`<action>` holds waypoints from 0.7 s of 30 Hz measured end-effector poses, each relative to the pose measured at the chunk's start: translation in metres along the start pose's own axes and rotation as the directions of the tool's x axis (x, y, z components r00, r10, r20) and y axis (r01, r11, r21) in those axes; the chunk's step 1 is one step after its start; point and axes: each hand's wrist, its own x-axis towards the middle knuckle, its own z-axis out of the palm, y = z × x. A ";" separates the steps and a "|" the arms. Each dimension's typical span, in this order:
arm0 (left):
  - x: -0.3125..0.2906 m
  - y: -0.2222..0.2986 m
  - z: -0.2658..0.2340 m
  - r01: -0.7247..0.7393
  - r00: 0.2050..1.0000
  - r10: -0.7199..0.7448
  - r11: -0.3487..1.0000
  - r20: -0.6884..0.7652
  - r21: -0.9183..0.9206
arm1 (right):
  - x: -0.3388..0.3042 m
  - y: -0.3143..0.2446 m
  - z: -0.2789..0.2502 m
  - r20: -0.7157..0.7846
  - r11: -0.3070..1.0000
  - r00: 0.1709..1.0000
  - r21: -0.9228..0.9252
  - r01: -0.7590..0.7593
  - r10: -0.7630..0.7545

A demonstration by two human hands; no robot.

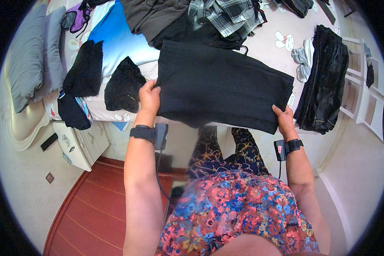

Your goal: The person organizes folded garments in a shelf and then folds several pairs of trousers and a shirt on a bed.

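Observation:
A black garment (222,85), which looks like a pair of trousers folded over, is stretched flat between my two hands at the near edge of the bed. My left hand (150,97) pinches its left edge, thumb on top. Lower down on the right side, my right hand (285,117) grips the other edge the same way. The fingers beneath the cloth are hidden. Just left of my left hand lies a fuzzy black piece (124,85). A stack of folded dark trousers (324,81) is to the right of my right hand.
Heaped clothes, with a plaid shirt (224,17) and a dark grey garment (155,17), cover the far bed. Light grey socks (302,64) lie by the trousers. Grey pillows (27,59) lean at left. A white nightstand (83,143) stands below them, and a white rack (362,85) at right.

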 end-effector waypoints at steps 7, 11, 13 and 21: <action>-0.002 -0.003 0.009 0.034 0.998 -0.025 0.984 -0.052 0.174 | 0.000 -0.006 -0.002 0.005 0.998 0.998 0.006 0.063 -0.063; -0.011 0.040 0.022 -0.105 0.947 0.234 0.874 -0.222 0.474 | -0.002 -0.009 -0.007 -0.034 0.985 0.992 -0.129 0.114 -0.119; -0.009 0.056 0.027 -0.259 0.872 0.433 0.804 -0.229 0.535 | -0.011 -0.011 -0.019 -0.097 0.892 0.955 -0.392 0.223 -0.281; -0.005 0.086 0.050 -0.526 0.838 0.482 0.586 0.257 0.617 | -0.034 -0.071 0.028 0.348 0.068 0.585 -0.817 0.572 -0.732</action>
